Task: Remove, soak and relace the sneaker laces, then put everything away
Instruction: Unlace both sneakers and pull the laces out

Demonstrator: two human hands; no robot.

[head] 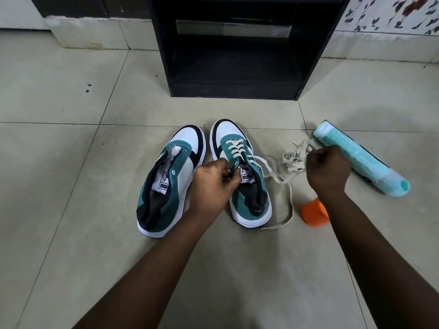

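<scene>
Two teal, white and black sneakers stand side by side on the tiled floor. The left sneaker [166, 179] has no lace in its eyelets. The right sneaker [240, 167] is laced over its lower eyelets, and its white lace [282, 186] trails loose to the right across the floor. My left hand [213, 184] pinches the upper eyelet edge of the right sneaker beside the tongue. My right hand [327, 169] is curled over a bunched loose white lace [293, 157] lying right of the shoes and pinches part of it.
A light-blue bottle [361, 157] lies on its side at the right, uncapped. An orange cap [313, 213] stands on the floor beside my right forearm. A black open cabinet [237, 48] stands behind the shoes. A floral wall lies at the far right.
</scene>
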